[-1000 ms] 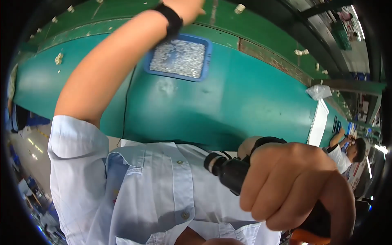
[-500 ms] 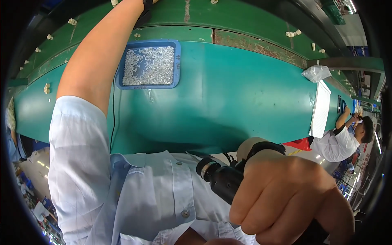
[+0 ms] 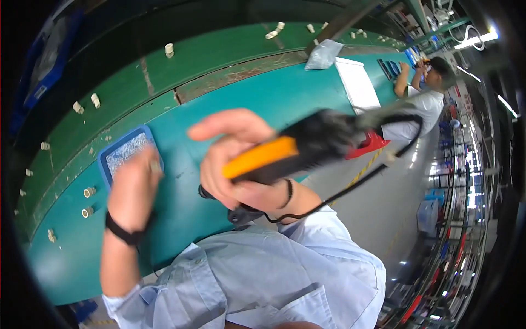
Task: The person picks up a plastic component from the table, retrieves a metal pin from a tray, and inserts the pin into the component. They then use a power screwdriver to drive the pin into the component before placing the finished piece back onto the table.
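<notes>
My right hand is wrapped around a black electric screwdriver with an orange strip; its index finger or thumb sticks out to the left. A black cable runs from the tool down toward my right forearm. My left hand, smeared by motion, is at the near edge of a blue tray on the green table. Its fingers are closed, with a small pale piece just showing at the fingertips, too blurred to name. Many small clear pieces lie in the tray, partly hidden by that hand.
Two cream cylindrical fittings stand left of my left hand. More fittings stand along the raised green ledge. A clear plastic bag and white sheets lie at the far right. Beyond them a person works at the table.
My left hand has come back from beyond the top edge to beside the tray. The right hand has swung up over the table with the screwdriver. The view has turned to the right.
</notes>
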Available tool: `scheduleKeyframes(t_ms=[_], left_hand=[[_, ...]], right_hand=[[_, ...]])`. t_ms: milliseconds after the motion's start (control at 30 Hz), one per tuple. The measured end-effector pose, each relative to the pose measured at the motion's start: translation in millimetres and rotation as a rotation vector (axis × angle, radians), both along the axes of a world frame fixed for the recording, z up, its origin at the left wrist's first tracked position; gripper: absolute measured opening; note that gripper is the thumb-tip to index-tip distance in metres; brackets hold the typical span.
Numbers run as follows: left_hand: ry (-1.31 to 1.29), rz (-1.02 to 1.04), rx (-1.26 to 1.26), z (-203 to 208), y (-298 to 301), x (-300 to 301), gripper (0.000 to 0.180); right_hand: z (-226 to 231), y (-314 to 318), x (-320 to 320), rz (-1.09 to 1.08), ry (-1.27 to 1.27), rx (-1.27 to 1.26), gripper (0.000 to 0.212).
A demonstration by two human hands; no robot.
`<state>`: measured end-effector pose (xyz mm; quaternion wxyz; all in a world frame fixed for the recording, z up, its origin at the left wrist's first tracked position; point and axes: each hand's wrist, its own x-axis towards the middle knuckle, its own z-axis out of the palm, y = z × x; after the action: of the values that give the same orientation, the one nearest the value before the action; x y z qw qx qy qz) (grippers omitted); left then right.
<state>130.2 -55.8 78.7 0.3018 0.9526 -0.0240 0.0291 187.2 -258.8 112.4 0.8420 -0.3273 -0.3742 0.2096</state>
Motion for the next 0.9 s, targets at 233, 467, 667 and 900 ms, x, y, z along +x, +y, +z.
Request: scheduleKeyframes(t_ms=[233,467,667,900], left_hand=[[0.205,-0.001,-0.090,-42,5,-75,0.026],[0.059,-0.118,-0.105,-60,18,-78,0.024],[0.088,-0.092,-0.138,-62,29,-75,0.029],[-0.162,0.130,-0.038,-79,71,-27,0.021]], right_hand=[[-16,30,-9,-0.096,-0.062,-0.238,0.056],[-26,45,-15,-0.199,-0.096,-0.337,0.059],[-33,38,-13,-0.317,-0.101,-0.221,0.057],[-34,45,-16,-0.314,-0.161,-0.205,0.055]])
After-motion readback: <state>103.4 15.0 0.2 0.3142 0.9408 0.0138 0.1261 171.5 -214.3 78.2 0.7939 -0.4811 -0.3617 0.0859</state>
